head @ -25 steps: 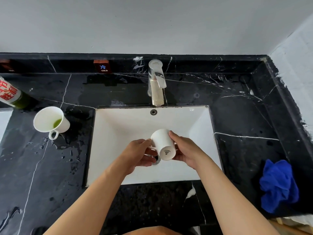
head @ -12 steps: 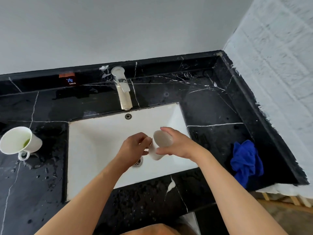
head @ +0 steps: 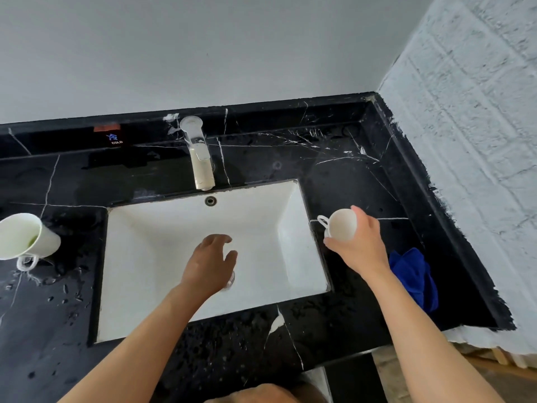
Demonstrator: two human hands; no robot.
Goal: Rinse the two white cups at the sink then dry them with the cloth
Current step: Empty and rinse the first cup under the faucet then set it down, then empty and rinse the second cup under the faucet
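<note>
While left hand [head: 213, 264] let go, now spread empty over sink [head: 162, 228], right hand [head: 359, 245] carried gripped cup [head: 341, 225] onto counter [head: 348, 175] near cloth [head: 415, 274]: rinse done, drying next.

The sink [head: 174, 242] sat in the counter [head: 334, 175], with the faucet [head: 200, 158] behind it. One cup [head: 26, 237] stood left of the sink. The other cup [head: 340, 225], and the cloth [head: 415, 274] nearer the front, were to its right.
</note>
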